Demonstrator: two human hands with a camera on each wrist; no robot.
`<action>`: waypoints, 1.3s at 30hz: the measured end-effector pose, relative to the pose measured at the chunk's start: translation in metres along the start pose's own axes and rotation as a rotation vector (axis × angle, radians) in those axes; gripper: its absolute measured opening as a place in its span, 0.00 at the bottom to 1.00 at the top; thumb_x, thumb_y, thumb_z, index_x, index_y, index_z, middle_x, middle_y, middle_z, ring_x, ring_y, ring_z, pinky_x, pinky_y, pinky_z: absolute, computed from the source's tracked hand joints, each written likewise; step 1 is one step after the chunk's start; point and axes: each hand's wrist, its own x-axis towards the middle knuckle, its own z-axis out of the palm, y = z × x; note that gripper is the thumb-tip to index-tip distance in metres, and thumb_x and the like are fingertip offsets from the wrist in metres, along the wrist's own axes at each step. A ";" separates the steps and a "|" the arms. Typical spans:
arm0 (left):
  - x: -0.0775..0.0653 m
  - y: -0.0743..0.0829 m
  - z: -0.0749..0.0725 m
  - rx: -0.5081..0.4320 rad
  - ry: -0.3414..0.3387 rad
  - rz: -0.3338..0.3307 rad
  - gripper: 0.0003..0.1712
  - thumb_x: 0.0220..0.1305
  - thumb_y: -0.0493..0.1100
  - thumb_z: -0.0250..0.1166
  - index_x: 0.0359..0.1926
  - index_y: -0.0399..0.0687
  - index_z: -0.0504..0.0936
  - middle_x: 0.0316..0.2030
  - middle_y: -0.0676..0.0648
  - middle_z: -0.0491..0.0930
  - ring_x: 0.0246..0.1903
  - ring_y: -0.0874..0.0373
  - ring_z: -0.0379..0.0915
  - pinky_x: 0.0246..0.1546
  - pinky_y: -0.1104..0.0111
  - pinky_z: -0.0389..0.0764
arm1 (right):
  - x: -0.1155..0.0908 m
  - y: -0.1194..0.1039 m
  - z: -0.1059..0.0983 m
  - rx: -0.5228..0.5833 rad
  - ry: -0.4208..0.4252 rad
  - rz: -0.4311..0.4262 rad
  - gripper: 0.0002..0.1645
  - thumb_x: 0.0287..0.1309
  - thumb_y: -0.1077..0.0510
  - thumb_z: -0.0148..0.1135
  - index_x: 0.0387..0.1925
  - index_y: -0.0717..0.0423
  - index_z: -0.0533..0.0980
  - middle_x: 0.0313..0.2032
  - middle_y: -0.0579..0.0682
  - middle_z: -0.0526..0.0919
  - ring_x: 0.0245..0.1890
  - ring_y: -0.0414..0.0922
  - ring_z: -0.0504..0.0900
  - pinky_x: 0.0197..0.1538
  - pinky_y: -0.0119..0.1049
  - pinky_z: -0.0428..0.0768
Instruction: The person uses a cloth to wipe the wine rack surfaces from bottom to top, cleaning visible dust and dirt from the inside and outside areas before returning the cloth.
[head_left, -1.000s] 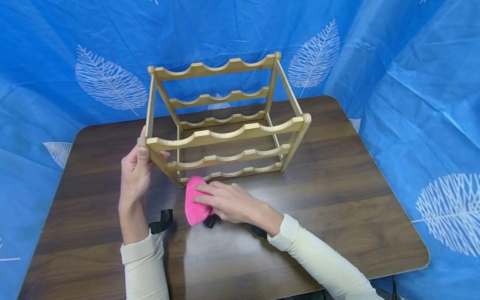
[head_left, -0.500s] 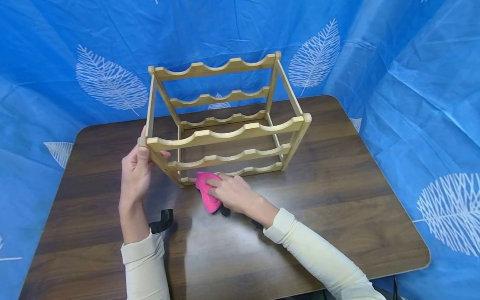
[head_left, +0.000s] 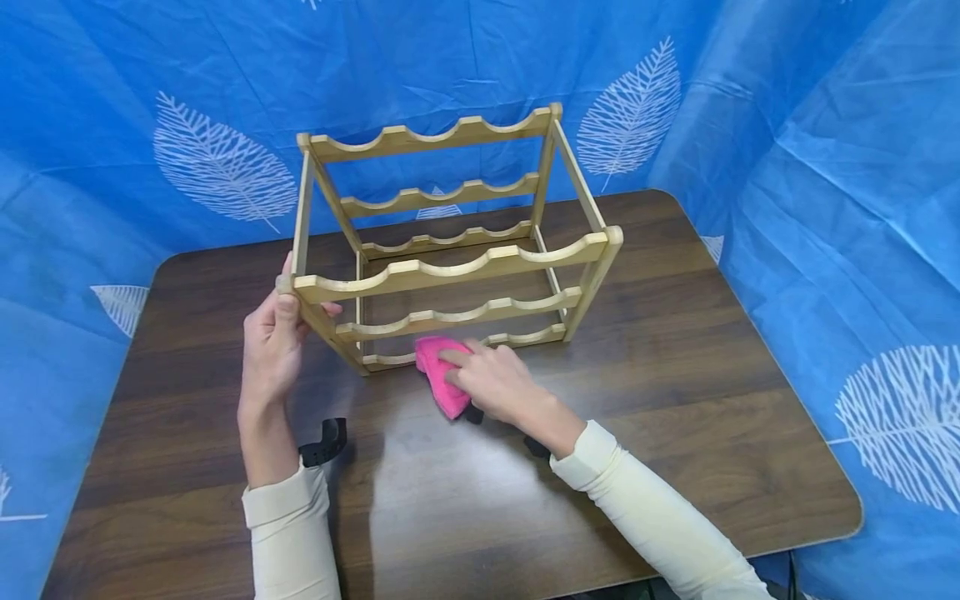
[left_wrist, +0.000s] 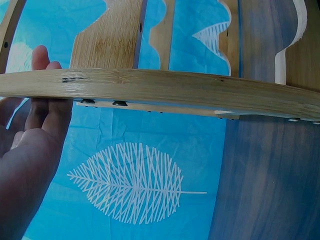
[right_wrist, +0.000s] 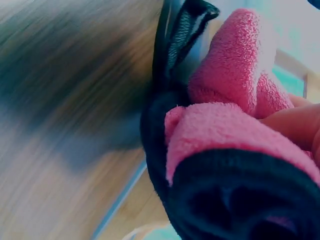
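A light wooden wine rack (head_left: 457, 265) with scalloped rails stands on the table. My left hand (head_left: 272, 354) grips its near left upper corner, thumb on the front. In the left wrist view, fingers of the left hand (left_wrist: 42, 132) wrap around the rack's side bar (left_wrist: 165, 85). My right hand (head_left: 501, 385) holds a folded pink cloth (head_left: 441, 379) against the lowest front rail, left of its middle. The right wrist view shows the plush pink cloth (right_wrist: 230, 65) with dark edging, bunched under the fingers (right_wrist: 295, 122).
The brown wood-grain table (head_left: 675, 350) has rounded corners. A blue curtain (head_left: 465, 58) with white leaf prints hangs behind it and along the sides. A black wrist mount (head_left: 324, 442) sits beside the left wrist.
My right hand has slid the pink cloth rightward and a little away from me, along the bottom front rail from near its left end. My left hand and the wine rack stay put.
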 end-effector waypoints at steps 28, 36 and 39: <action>0.007 -0.003 0.003 -0.062 -0.006 0.012 0.25 0.77 0.49 0.49 0.62 0.37 0.77 0.31 0.46 0.86 0.35 0.59 0.81 0.39 0.77 0.77 | -0.052 0.043 0.016 0.075 0.188 0.284 0.23 0.39 0.74 0.63 0.39 0.51 0.80 0.52 0.52 0.75 0.46 0.55 0.74 0.17 0.42 0.75; 0.007 -0.006 0.002 -0.045 0.003 0.061 0.24 0.77 0.49 0.50 0.59 0.35 0.79 0.31 0.47 0.87 0.23 0.66 0.74 0.22 0.79 0.67 | -0.071 0.060 0.020 0.023 0.260 0.411 0.19 0.38 0.76 0.64 0.32 0.54 0.79 0.45 0.54 0.77 0.44 0.56 0.75 0.12 0.46 0.72; 0.006 -0.008 0.001 -0.034 0.007 0.072 0.25 0.77 0.49 0.50 0.61 0.35 0.77 0.30 0.48 0.86 0.24 0.65 0.75 0.22 0.80 0.68 | -0.074 0.061 0.021 0.018 0.275 0.385 0.18 0.39 0.76 0.62 0.32 0.55 0.79 0.45 0.54 0.77 0.44 0.56 0.75 0.12 0.45 0.71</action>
